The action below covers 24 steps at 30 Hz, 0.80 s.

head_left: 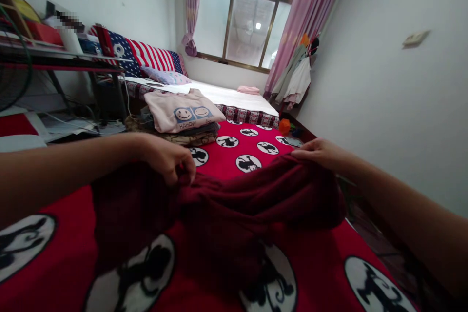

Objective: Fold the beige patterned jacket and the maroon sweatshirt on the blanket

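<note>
A dark maroon garment (226,204) hangs in loose folds between my two hands, above a red bedspread (314,273) with white circles and black monkey figures. My left hand (170,158) is closed on the cloth left of its middle, fingers curled into the fabric. At the garment's right end, my right hand (316,151) pinches the upper edge. The lower part droops toward the bedspread and is blurred; whether it touches is hard to tell. Beyond my left hand lies a stack of folded clothes, topped by a pale pink shirt (185,109) with smiley prints.
A second bed with a white sheet (219,92) stands under the window. At left is a cluttered desk (66,61) with cables below. Clothes (298,78) hang by the pink curtain, and an orange object (284,126) sits near the right wall.
</note>
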Each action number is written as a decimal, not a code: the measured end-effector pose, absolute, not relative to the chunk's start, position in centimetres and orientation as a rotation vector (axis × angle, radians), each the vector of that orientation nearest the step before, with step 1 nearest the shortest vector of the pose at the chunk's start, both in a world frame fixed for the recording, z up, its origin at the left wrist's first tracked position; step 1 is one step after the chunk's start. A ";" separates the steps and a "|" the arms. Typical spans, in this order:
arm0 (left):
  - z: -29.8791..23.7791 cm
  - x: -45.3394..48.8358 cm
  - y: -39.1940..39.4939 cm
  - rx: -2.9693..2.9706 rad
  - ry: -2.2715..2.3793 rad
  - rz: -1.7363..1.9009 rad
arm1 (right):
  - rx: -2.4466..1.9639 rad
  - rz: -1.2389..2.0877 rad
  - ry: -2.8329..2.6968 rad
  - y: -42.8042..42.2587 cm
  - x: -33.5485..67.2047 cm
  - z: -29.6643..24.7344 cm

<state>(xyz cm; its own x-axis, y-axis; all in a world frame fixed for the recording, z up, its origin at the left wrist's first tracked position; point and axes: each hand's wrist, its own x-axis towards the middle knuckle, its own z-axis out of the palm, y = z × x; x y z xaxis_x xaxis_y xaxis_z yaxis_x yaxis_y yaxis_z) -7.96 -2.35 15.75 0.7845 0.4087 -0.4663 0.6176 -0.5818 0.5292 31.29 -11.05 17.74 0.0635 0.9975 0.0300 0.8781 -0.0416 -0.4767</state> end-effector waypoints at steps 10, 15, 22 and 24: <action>13.3 -10.3 4.1 2.840 1.671 0.778 | -1.602 -0.312 -1.597 -7.2 31.0 10.5; 5.7 -8.9 1.1 3.095 1.201 0.382 | -1.728 0.064 -2.135 -12.9 25.5 3.9; 2.2 -9.2 1.4 3.181 1.165 0.100 | -2.035 -0.046 -2.201 -15.1 26.4 2.5; 2.0 -8.7 1.7 3.244 1.207 0.105 | -2.097 -0.147 -2.225 -14.5 27.0 2.2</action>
<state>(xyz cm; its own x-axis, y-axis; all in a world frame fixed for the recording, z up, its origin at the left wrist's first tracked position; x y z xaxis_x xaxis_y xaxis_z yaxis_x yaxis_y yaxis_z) -8.74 1.71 1.98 0.7614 0.6268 0.1656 0.6460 -0.7119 -0.2756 27.03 -14.50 2.24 -0.0595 0.9904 0.1245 0.9982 0.0582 0.0146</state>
